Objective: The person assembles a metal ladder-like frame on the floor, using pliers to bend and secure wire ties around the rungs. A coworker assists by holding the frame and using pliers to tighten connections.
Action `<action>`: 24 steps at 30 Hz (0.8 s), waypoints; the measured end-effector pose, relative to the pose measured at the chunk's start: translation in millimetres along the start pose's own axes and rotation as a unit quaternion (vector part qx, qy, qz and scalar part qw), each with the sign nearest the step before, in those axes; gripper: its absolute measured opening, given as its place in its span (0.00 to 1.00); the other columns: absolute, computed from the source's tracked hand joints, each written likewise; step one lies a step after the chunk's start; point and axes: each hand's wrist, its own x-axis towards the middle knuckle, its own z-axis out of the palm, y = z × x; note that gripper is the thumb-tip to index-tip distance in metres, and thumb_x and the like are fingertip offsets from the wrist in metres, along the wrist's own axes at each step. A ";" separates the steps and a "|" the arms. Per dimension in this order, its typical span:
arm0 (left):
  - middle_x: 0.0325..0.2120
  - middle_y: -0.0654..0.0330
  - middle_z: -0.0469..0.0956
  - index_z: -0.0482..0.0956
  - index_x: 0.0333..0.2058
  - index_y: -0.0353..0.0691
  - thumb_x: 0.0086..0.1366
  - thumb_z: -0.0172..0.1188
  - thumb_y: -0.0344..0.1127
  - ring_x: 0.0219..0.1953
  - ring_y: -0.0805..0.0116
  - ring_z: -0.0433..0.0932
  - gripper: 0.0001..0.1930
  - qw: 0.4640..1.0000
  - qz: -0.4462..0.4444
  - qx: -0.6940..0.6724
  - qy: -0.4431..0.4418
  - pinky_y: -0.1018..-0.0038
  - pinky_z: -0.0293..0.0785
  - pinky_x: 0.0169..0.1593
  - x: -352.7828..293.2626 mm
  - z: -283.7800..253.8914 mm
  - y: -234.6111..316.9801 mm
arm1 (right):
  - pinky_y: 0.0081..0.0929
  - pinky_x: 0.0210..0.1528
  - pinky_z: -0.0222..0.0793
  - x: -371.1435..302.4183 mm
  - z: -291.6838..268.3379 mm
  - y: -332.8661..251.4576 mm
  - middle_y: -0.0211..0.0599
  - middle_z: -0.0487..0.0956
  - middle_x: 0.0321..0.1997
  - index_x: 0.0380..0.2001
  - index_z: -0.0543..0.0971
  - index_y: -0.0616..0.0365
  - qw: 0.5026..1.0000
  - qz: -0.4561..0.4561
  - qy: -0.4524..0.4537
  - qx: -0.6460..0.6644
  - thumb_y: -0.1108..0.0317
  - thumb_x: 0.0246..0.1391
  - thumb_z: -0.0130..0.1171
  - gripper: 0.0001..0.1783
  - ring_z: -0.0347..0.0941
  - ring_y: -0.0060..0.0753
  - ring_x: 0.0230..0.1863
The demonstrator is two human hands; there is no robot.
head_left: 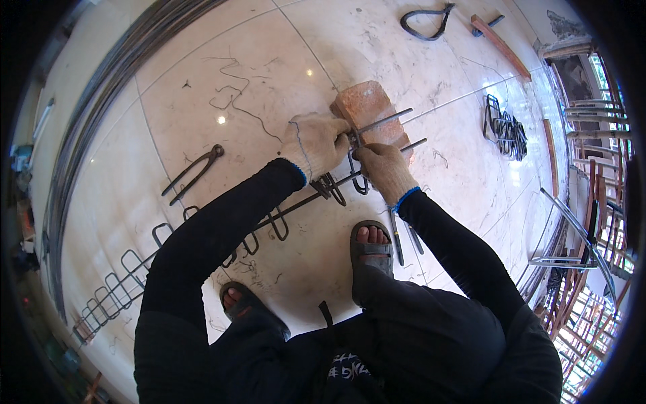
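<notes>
My left hand, in a cream knit glove, has its fingers closed at a dark steel stirrup near the right end of a rebar cage. From the other side, my gloved right hand pinches the same spot, fingertips close to the left ones. Whether a thin tie wire is between the fingers is too small to tell. Two rebar ends stick out past the hands over a reddish-brown block. More stirrups hang bunched on the bars just below my left hand, and others are spaced along the cage toward the lower left.
Pincers lie left of my hands; another long-handled tool is by my right foot. Stirrups are heaped at right, near a wooden strip and coiled wire. Long rebars run along the left. Wire scraps litter the tiles.
</notes>
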 end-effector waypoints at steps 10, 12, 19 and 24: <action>0.31 0.67 0.80 0.88 0.57 0.37 0.73 0.62 0.41 0.31 0.75 0.74 0.20 0.843 -0.217 -0.414 -0.265 0.75 0.71 0.37 23.8 21.7 -38.8 | 0.44 0.43 0.79 8.7 3.7 -8.8 0.51 0.88 0.35 0.48 0.88 0.64 0.977 -0.101 -0.039 -0.184 0.54 0.69 0.61 0.21 0.86 0.47 0.37; 0.29 0.69 0.78 0.87 0.56 0.35 0.73 0.62 0.40 0.30 0.77 0.71 0.20 0.819 -0.219 -0.440 -0.296 0.76 0.69 0.35 24.7 25.4 -42.8 | 0.45 0.44 0.80 12.7 4.4 2.5 0.54 0.89 0.38 0.47 0.88 0.61 0.950 -0.156 -0.023 -0.271 0.54 0.70 0.61 0.20 0.87 0.53 0.40; 0.28 0.70 0.76 0.85 0.58 0.32 0.71 0.70 0.40 0.28 0.79 0.71 0.23 0.828 -0.191 -0.441 -0.288 0.78 0.68 0.33 17.3 21.0 -35.7 | 0.47 0.43 0.81 -6.1 -13.5 -27.2 0.44 0.88 0.36 0.41 0.90 0.50 0.922 -0.190 0.151 -0.302 0.58 0.63 0.66 0.11 0.86 0.52 0.40; 0.31 0.68 0.78 0.84 0.60 0.30 0.68 0.73 0.42 0.32 0.78 0.72 0.27 0.838 -0.177 -0.424 -0.296 0.77 0.70 0.37 20.2 11.3 -30.9 | 0.47 0.39 0.80 18.4 -10.3 -3.8 0.39 0.86 0.31 0.39 0.89 0.47 0.865 -0.329 0.155 -0.345 0.60 0.55 0.71 0.10 0.85 0.50 0.36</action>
